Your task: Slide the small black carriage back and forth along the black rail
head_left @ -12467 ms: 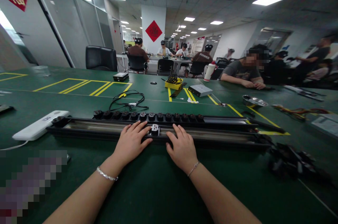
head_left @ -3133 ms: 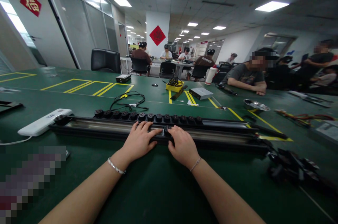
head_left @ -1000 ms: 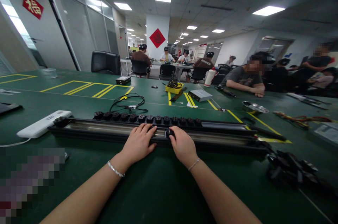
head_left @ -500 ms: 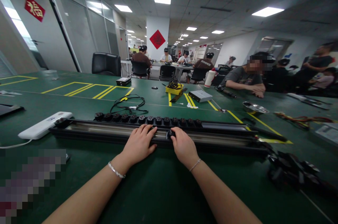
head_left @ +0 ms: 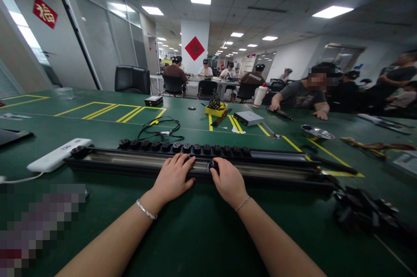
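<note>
A long black rail [head_left: 276, 174] with a shiny metallic channel lies across the green table [head_left: 195, 242]. Along its far side stands a row of small black knob-like pieces [head_left: 166, 147]. My left hand [head_left: 174, 178] rests on the rail left of the middle, fingers bent over the far side and thumb on the near edge. A small black piece [head_left: 213, 165] sits in the channel, and my right hand [head_left: 230, 182] pinches it between thumb and fingers. Part of that piece is hidden by the fingertips.
A white power strip [head_left: 60, 155] touches the rail's left end area. Black cables [head_left: 159, 128], a yellow box [head_left: 215, 108] and a grey box [head_left: 248, 118] lie beyond. Dark tangled parts [head_left: 365, 211] are at right. A person [head_left: 302, 94] sits across the table at right.
The person across the table has parted their hands, one now on a black object. My hands hold nearly the same pose on the rail; the view has shifted slightly.
</note>
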{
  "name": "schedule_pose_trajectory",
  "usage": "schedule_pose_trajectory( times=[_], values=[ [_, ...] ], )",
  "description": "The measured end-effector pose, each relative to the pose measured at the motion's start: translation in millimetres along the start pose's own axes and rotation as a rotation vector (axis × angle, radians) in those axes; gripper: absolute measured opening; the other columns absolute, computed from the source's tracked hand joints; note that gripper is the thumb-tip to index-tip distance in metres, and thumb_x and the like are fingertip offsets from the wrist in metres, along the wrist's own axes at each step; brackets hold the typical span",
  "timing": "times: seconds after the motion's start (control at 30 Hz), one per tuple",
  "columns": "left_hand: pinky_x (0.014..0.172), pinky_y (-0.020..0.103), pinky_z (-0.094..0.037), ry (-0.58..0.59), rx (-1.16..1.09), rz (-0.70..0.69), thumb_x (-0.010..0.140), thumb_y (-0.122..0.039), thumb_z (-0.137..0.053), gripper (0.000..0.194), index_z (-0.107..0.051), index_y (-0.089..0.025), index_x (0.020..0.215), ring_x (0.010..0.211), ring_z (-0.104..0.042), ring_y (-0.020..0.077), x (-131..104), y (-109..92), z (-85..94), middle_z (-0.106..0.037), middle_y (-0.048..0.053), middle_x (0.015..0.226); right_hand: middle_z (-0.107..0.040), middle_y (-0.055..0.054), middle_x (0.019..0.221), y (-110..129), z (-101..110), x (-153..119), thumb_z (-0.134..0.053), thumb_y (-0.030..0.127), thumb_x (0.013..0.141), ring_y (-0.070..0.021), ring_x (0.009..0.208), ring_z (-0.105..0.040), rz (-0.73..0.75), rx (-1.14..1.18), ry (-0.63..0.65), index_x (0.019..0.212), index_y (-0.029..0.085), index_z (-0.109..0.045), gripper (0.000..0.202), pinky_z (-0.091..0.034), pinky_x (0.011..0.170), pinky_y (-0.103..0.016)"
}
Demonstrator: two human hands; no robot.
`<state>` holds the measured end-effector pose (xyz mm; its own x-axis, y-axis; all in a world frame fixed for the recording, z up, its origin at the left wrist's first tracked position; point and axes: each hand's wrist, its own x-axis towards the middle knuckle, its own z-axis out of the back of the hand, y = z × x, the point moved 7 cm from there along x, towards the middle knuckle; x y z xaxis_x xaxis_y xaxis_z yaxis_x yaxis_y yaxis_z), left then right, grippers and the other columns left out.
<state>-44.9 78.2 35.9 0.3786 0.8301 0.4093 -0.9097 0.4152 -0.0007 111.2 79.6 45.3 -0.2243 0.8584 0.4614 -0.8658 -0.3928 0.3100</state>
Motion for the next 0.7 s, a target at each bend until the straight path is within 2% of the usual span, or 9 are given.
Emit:
schedule_pose_trajectory(
  times=[0.7],
  values=[
    [0.097,0.043,-0.034,0.009,0.007,-0.003,0.075,-0.039,-0.055,0.056,-0.044,-0.024,0.129,0.123,-0.038,0.0276,0.5,-0.8,2.2,-0.047,0.008,0.133,-0.062,-0.008,0.104,-1.0,2.7,1.6,-0.046,0.025,0.086,-0.0206,0.098,-0.055,-0.024,0.007,-0.001,0.105,0.016,-0.056,0.023,-0.042,0.088,-0.033]
  ],
)
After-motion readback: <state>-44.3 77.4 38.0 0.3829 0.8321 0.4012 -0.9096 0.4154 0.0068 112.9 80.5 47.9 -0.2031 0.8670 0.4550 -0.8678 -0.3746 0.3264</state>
